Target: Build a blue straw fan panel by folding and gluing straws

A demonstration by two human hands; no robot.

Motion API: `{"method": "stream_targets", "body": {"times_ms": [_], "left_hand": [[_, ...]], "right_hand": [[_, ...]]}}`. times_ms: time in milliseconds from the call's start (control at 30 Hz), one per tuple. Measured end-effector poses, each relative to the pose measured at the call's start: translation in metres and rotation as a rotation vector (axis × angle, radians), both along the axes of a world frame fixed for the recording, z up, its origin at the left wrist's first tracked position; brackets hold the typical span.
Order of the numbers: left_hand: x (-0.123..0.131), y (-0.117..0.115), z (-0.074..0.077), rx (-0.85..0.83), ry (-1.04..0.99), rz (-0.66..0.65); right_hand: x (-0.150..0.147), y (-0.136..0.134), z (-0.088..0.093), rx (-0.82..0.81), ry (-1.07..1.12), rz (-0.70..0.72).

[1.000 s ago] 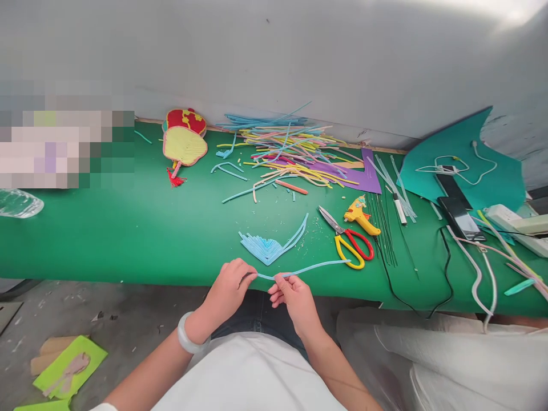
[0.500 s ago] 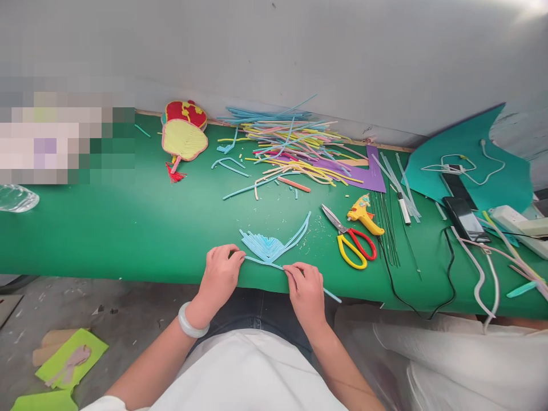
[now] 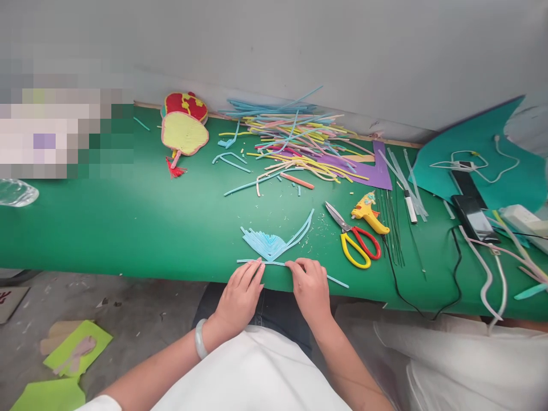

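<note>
A long light-blue strip (image 3: 338,281) lies along the near edge of the green table (image 3: 128,222). My left hand (image 3: 240,294) rests on its left part with fingers stretched flat. My right hand (image 3: 310,285) presses the strip's middle with bent fingers. Just beyond the hands lies a fan-shaped piece of light-blue strips (image 3: 268,244), with two long curved strips running up to the right.
Red-and-yellow scissors (image 3: 353,240) and a yellow glue gun (image 3: 368,211) lie to the right. A heap of coloured strips (image 3: 295,148) sits at the back, two finished fans (image 3: 184,131) at the back left. Phones, cables and a power strip crowd the far right.
The strip was held up between both hands, then laid down along the table edge below the fan piece. My left hand has gone from a pinch to flat fingers.
</note>
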State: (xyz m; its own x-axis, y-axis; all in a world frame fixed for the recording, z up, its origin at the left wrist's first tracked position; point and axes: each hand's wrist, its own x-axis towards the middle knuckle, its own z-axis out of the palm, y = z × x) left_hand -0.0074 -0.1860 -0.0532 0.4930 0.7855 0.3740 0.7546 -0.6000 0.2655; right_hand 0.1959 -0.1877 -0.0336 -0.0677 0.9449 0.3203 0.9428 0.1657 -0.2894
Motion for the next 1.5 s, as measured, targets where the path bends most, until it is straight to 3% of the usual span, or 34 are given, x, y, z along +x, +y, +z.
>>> {"method": "stream_targets", "body": {"times_ms": [233, 500, 1500], "left_hand": [[-0.003, 0.004, -0.005, -0.046, 0.008, -0.006], [-0.008, 0.009, 0.005, 0.029, 0.064, 0.088], [-0.007, 0.010, 0.008, -0.042, 0.072, 0.088]], "right_hand": [[-0.020, 0.001, 0.000, -0.034, 0.098, 0.022], [-0.034, 0.001, -0.001, -0.043, 0.171, 0.040], [-0.037, -0.003, -0.006, 0.003, 0.125, 0.071]]}}
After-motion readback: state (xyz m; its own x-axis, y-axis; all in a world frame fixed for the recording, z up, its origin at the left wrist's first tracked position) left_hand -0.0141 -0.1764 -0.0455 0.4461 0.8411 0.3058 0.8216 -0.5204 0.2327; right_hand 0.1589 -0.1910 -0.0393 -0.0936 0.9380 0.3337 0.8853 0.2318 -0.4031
